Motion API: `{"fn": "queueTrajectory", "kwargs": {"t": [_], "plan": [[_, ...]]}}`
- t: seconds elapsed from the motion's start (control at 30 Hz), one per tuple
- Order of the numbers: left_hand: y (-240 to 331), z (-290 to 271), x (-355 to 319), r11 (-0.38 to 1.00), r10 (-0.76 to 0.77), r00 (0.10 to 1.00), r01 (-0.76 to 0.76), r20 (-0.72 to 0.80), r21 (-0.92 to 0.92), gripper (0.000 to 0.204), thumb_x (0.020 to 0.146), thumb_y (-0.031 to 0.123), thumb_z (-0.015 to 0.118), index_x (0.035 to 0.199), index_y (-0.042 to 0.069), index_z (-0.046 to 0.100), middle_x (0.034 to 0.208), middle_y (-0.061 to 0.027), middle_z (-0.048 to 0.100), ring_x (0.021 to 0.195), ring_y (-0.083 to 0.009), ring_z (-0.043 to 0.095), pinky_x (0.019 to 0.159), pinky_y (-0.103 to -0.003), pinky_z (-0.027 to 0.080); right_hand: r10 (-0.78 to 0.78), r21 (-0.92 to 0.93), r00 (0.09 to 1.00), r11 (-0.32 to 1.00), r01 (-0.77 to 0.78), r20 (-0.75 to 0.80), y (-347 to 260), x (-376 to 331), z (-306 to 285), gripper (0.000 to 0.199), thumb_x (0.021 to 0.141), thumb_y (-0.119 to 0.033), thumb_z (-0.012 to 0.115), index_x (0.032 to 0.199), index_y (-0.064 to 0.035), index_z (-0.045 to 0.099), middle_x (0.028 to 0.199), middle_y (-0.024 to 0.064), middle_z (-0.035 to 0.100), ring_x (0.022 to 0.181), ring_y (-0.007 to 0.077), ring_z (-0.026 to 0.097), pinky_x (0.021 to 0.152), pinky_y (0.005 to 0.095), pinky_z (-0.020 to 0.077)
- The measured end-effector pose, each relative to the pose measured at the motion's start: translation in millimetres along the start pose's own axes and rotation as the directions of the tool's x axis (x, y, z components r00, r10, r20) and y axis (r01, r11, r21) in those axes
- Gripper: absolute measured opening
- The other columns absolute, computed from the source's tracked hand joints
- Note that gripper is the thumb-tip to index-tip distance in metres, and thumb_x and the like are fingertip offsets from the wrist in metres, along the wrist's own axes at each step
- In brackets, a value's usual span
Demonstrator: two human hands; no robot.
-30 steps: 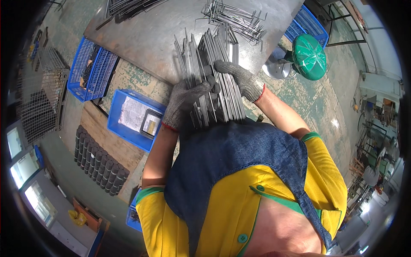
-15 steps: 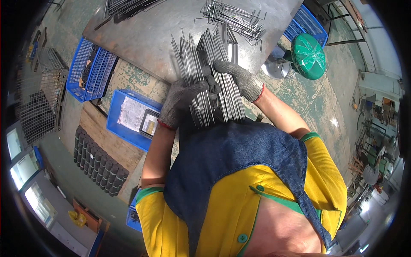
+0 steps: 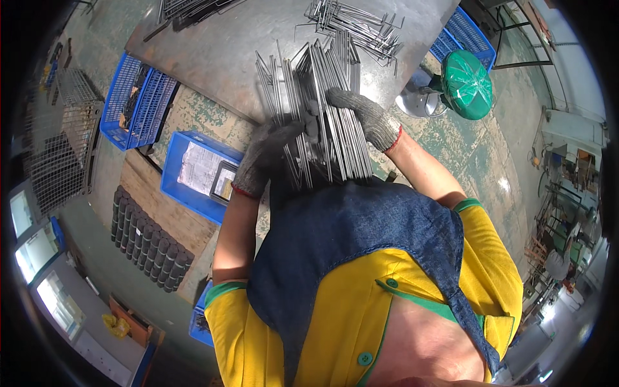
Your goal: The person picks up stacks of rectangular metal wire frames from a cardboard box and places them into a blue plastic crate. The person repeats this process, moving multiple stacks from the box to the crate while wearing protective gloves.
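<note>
Two bundles of thin bent metal rods lie side by side between my hands, their near ends against my blue apron and their far ends over the metal table (image 3: pixel 219 58). My left hand (image 3: pixel 267 148), in a grey knit glove, is closed around the left bundle of bent metal rods (image 3: pixel 290 97). Its fingertips reach into the gap between the bundles. My right hand (image 3: pixel 369 118), gloved alike, grips the outer side of the right bundle of bent metal rods (image 3: pixel 338 132). Some of its fingers are hidden under the rods.
A loose heap of bent rods (image 3: pixel 361 29) lies farther back on the table, with darker rods (image 3: pixel 193 9) at far left. Blue crates (image 3: pixel 169 174) stand left of the table. A green-covered stool (image 3: pixel 467 84) is at right. Dark cylinders (image 3: pixel 148 242) stand on a board.
My left hand has shifted slightly left and down along its bundle, and the left rods look more spread. The right hand has moved very little.
</note>
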State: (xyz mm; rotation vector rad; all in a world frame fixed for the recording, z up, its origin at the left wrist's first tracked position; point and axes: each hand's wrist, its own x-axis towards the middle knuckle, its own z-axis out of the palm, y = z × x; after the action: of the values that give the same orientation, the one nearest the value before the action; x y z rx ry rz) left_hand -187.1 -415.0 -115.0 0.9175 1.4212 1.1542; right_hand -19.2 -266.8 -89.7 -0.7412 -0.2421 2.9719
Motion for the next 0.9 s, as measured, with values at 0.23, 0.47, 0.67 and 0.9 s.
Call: {"fn": "queueTrajectory", "kwargs": {"t": [0.23,0.47,0.67,0.9], "plan": [[23,6,-2,0.955,-0.151,0.988,0.147,0.004,-0.257,0.026,0.083,0.022,0.059,0.099,0.002,0.060,0.079,-0.0012,0.059,0.067,-0.0079,0.054,0.060,-0.023,0.045,-0.098,-0.136,0.993,0.987,0.089,-0.061,6,2,4,0.035,0.093,-0.028,0.045,0.109,0.0011,0.055,0.089,0.0140,0.064,0.074,0.0225,0.065,0.066,0.0332,0.0561],[55,19,-3,0.778,-0.171,0.977,0.213,0.126,-0.591,0.024,0.081,0.018,0.062,0.099,0.001,0.060,0.081,-0.0011,0.060,0.069,-0.0078,0.055,0.060,-0.023,0.046,-0.082,-0.154,0.993,0.986,0.068,-0.085,6,3,-2,0.032,0.089,-0.026,0.052,0.105,0.0009,0.056,0.084,0.0142,0.065,0.068,0.0229,0.065,0.061,0.0354,0.0568],[49,22,0,0.838,-0.118,0.989,0.148,0.090,-0.526,0.023,0.081,0.015,0.061,0.099,0.001,0.059,0.084,-0.0030,0.061,0.072,-0.0100,0.058,0.063,-0.024,0.049,-0.061,-0.164,0.998,0.984,0.065,0.034,7,6,-6,0.030,0.090,-0.025,0.050,0.104,0.0008,0.055,0.078,0.0133,0.064,0.062,0.0222,0.064,0.057,0.0353,0.0567],[32,23,0,0.585,0.016,0.969,0.191,0.246,-0.788,0.023,0.085,0.014,0.053,0.103,-0.001,0.057,0.092,-0.0083,0.060,0.079,-0.0156,0.060,0.070,-0.028,0.051,-0.191,-0.309,0.975,0.939,0.149,-0.110,4,0,4,0.032,0.091,-0.025,0.048,0.109,0.0016,0.053,0.088,0.0139,0.064,0.075,0.0244,0.065,0.064,0.0381,0.0570]]}}
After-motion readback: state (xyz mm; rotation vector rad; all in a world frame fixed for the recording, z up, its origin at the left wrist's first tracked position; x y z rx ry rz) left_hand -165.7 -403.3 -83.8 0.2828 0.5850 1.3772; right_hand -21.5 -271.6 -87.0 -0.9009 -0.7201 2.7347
